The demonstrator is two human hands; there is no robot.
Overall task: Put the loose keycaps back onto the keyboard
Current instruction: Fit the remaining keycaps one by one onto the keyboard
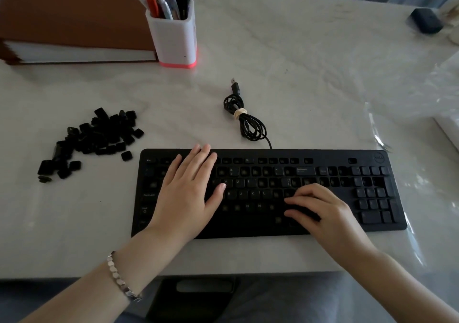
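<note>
Table point(310, 62): left hand point(188, 193), right hand point(325, 211) on keyboard point(347, 188); keycaps point(99, 136) heaped beside.

1. "Esc" is being shown in pale print on the top-left key point(149, 160) of the keyboard point(248, 227).
2. "Caps Lock" is being displayed on the left-edge key point(149, 195).
3. "T", "Y" and "U" are being shown on the upper letter keys point(225, 181).
4. "H", "J", "K" and "L" are being shown on the middle letter keys point(247, 193).
5. "N" and "M" are being shown on the lower letter keys point(253, 206).
6. "&" above "7" is being displayed on the number key point(231, 171).
7. "Backspace" is being shown faintly on the wide key point(305, 170).
8. "DELL" is being displayed on the round badge point(378, 158) at the keyboard's top-right corner.
9. The remaining key legends are being blurred beyond reading.
</note>
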